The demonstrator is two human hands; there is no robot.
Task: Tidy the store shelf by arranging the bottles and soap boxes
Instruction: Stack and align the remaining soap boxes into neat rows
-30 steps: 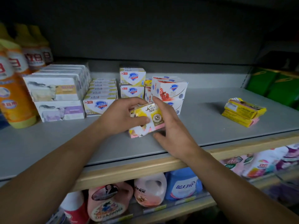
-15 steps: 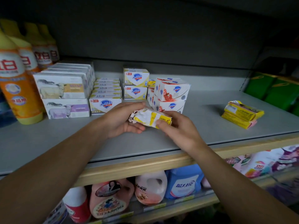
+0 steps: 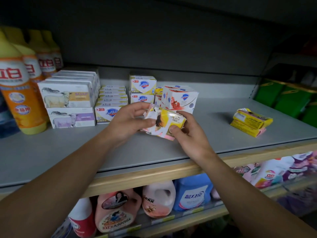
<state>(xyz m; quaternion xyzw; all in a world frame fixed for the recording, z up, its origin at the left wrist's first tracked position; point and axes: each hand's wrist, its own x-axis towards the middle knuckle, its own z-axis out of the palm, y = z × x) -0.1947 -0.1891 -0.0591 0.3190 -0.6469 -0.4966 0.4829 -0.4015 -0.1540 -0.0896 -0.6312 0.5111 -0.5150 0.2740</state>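
Both hands hold a yellow, white and pink wrapped soap pack [image 3: 165, 121] just above the grey shelf [image 3: 154, 152], in front of the soap boxes. My left hand [image 3: 130, 121] grips its left end, thumb on the front. My right hand [image 3: 187, 129] grips its right end, thumb pressed on the lower edge. Behind it stand the red-and-white soap boxes [image 3: 181, 98] and the blue-shield soap boxes [image 3: 143, 85]. White sheep-print soap boxes [image 3: 68, 97] are stacked at the left. Orange and yellow bottles [image 3: 18, 90] line the far left.
Two more yellow wrapped soap packs [image 3: 250, 121] lie stacked on the shelf at the right. Green packages [image 3: 288, 97] sit beyond a divider at far right. Detergent jugs [image 3: 157, 198] fill the lower shelf under the wooden front edge [image 3: 154, 176].
The soap pack has been turned over between my hands, from its printed face to a tilted view showing the yellow top and pink underside. Both hands stayed in front of the boxes.
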